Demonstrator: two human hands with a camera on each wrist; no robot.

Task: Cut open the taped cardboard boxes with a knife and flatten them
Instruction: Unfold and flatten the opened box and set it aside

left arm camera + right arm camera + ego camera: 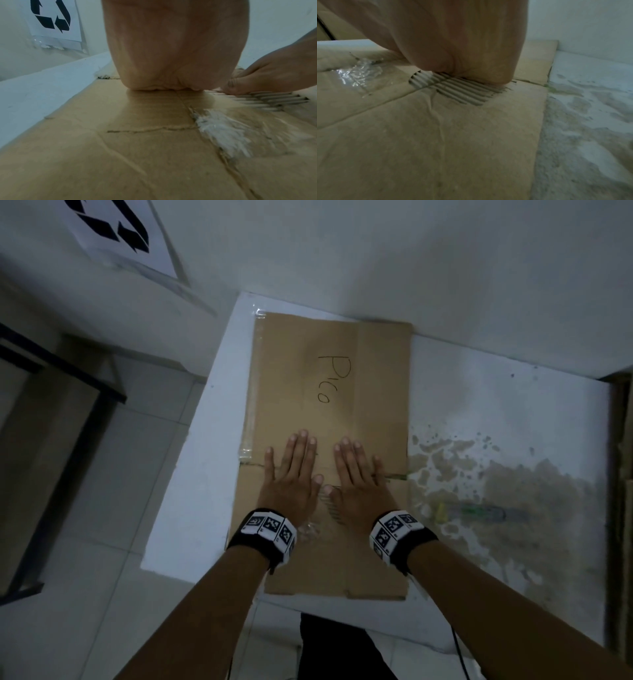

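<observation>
- Two hands press flat on the flattened cardboard box (329,446) in the head view: the left hand (291,474) and right hand (359,477) lie side by side, fingers straight, palms down, grasping nothing. The box lies on the white table (198,474), its far edge against the wall (445,268), its near edge overhanging the table's front. "Pico" is written on it. Bare table shows left of the box; to the right lies a stained, worn stretch where the knife (476,513) rests, well apart from the hands. A recycling sign (113,231) hangs on the wall at upper left.
- Left wrist view: the left hand's heel (163,81) bears on the cardboard (120,148), with crumpled clear tape (223,132) just beside a seam. The right hand (274,78) touches a torn patch (274,100) exposing corrugation.
- Right wrist view: the right hand's heel (462,67) sits on that torn patch (458,92); the box's right edge (541,121) borders the stained tabletop (590,121).
</observation>
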